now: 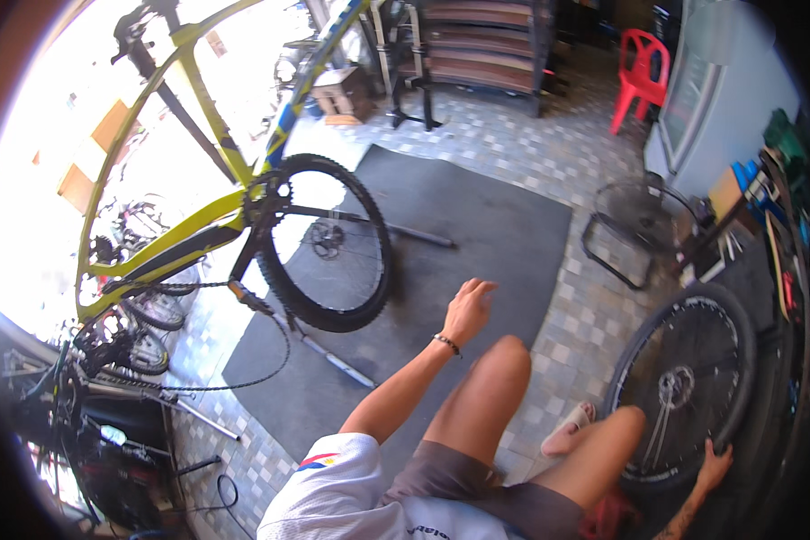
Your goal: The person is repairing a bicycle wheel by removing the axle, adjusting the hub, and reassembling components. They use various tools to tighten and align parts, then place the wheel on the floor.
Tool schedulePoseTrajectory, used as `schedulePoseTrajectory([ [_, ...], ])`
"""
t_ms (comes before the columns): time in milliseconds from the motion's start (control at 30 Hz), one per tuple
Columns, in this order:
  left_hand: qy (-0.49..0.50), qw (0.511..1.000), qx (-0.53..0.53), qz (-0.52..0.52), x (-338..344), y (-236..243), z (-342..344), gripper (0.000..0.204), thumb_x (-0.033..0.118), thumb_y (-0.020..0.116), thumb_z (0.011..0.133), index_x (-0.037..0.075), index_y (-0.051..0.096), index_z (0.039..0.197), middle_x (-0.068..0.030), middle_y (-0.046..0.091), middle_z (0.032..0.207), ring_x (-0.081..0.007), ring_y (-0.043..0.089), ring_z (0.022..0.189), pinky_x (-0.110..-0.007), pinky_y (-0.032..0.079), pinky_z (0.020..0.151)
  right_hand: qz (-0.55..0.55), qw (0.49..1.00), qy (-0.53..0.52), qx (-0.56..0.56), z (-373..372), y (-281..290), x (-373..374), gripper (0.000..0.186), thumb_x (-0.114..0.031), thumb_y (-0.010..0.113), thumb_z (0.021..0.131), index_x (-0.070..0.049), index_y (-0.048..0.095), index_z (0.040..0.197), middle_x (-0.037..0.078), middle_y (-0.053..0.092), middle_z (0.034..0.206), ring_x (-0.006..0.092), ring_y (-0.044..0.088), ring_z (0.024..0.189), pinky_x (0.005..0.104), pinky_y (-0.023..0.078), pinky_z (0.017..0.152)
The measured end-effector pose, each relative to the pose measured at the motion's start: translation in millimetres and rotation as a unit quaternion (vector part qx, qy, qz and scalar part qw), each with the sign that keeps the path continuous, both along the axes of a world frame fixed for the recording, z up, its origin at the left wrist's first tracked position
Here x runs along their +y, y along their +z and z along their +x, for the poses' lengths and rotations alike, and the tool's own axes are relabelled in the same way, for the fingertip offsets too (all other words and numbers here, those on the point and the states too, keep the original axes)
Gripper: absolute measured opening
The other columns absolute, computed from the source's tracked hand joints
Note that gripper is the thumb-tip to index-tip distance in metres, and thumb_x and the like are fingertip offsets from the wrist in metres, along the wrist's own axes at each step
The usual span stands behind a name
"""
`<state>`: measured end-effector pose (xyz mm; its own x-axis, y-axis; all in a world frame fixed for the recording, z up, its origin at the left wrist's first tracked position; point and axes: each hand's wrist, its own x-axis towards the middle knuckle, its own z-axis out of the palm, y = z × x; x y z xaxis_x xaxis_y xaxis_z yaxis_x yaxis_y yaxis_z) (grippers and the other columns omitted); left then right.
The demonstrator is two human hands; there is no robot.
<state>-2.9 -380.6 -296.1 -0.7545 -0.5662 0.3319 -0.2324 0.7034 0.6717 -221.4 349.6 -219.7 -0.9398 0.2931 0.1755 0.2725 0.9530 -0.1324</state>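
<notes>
My left hand hangs in the air above the dark mat, holding nothing, its fingers apart and loosely bent. A dark bracelet circles that wrist. At the lower right, my right hand grips the tyre edge of a bicycle wheel, which leans upright beside my knee. The wheel has a black tyre, spokes and a hub with a disc. To the left, a yellow-green bicycle frame is held up off the floor. Its chain droops loosely, and a wheel with a knobbly tyre shows behind the crank.
Stand legs spread over the mat. A floor fan stands at the right, near a red plastic chair and a glass-doored cabinet. Tools crowd a bench along the right edge. More bicycles stand at the left.
</notes>
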Motion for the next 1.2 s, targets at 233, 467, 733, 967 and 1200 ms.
schedulePoseTrajectory([
  [233,-0.277,0.956,0.043,-0.083,150,96,-121,0.046,0.005,0.067,0.094,0.012,0.062,0.139,-0.0119,0.066,0.125,-0.0343,0.065,0.114,-0.048,0.06,0.085,-0.143,0.986,0.06,0.067,62,12,-124,0.086,-0.053,0.093,0.076,-0.006,0.056,0.138,0.028,0.074,0.123,0.0486,0.071,0.115,0.0522,0.055,0.094],
  [467,-0.363,0.817,0.115,-0.433,246,129,-199,0.079,0.011,0.072,0.088,0.022,0.044,0.161,-0.0126,0.05,0.155,-0.0296,0.038,0.156,-0.047,0.03,0.131,-0.091,0.971,0.197,0.097,93,14,-208,0.078,-0.048,0.092,0.076,-0.013,0.058,0.136,0.021,0.078,0.107,0.0455,0.075,0.094,0.0549,0.057,0.079],
  [733,-0.35,0.892,-0.014,-0.286,180,87,-170,0.057,0.026,0.085,0.071,0.015,0.064,0.122,-0.0076,0.071,0.102,-0.0315,0.071,0.108,-0.049,0.054,0.101,-0.181,0.871,0.392,0.235,92,62,-241,0.042,-0.022,0.088,0.087,-0.006,0.073,0.123,0.012,0.076,0.129,0.0339,0.074,0.113,0.0428,0.059,0.093],
  [967,-0.084,0.99,-0.009,-0.114,69,130,-50,0.053,0.027,0.084,0.072,0.007,0.067,0.118,-0.0185,0.074,0.107,-0.0415,0.072,0.102,-0.052,0.057,0.09,-0.302,0.876,0.285,0.243,127,53,-151,0.027,-0.015,0.073,0.103,0.001,0.072,0.125,0.013,0.078,0.12,0.0242,0.073,0.108,0.0376,0.056,0.089],
  [1200,0.027,0.977,-0.085,-0.193,-16,173,-12,0.058,0.029,0.082,0.074,0.009,0.065,0.126,-0.0145,0.076,0.109,-0.0399,0.074,0.1,-0.051,0.058,0.088,-0.254,0.918,0.241,0.188,133,4,-117,0.028,-0.019,0.075,0.102,0.0,0.072,0.122,0.013,0.078,0.115,0.0286,0.073,0.107,0.0408,0.054,0.097],
])
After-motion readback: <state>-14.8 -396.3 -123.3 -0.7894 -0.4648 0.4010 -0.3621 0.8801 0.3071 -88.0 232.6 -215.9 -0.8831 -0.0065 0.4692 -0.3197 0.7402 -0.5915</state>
